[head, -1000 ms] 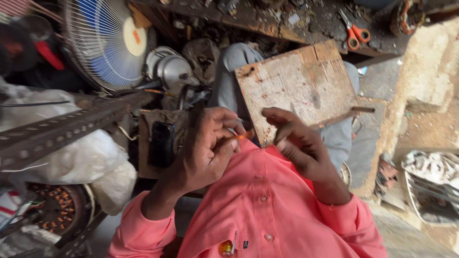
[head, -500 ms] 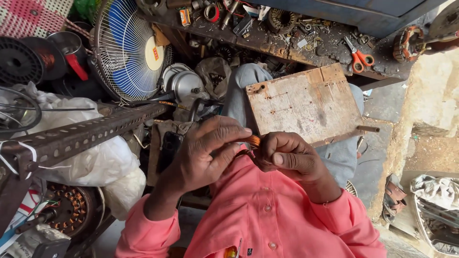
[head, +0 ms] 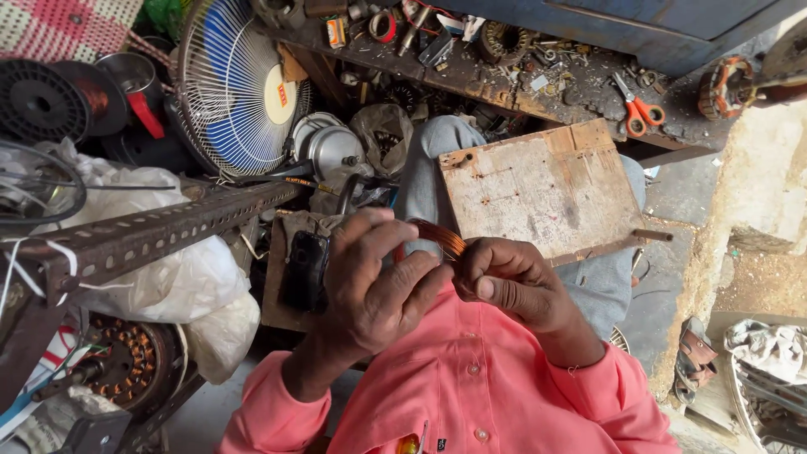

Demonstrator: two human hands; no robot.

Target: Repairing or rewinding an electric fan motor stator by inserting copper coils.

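worn wooden board point(head: 546, 189) on lap amid cluttered workshop floor

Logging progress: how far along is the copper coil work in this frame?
Done: a copper wire coil is already formed into a loop. In hand: the left hand and right hand both pinch it above the wooden board on the lap. Left: the coil is not fitted to anything; a wound stator lies apart at lower left.
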